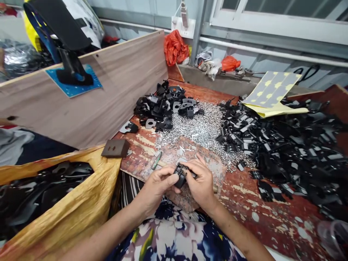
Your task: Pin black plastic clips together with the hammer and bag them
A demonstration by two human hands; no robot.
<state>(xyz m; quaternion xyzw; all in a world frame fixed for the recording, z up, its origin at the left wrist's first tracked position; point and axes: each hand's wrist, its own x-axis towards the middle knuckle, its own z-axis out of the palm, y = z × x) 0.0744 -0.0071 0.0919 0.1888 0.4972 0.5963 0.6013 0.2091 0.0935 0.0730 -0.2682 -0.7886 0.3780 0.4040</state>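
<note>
Over the front of a speckled stone slab point(217, 163), both my hands hold a small black plastic part point(180, 177) between them. My left hand point(161, 183) pinches it from the left with thumb and fingers. From the right, the fingers of my right hand point(200, 179) close over its top and side. Part of the piece is hidden by my fingers. Under and behind my hands lies a hammer, whose wooden handle point(162, 164) shows with its greenish head point(156, 160) at the left. A few loose metal pins point(185, 148) rest on the slab.
A heap of shiny pins point(198, 121) spreads behind the slab. Black parts pile up at the back left point(160, 103) and right point(293, 145). A brown block point(115, 148) sits at the left edge, beside a yellow sack point(100, 188) of black parts. Patterned card point(273, 88) tops the right pile.
</note>
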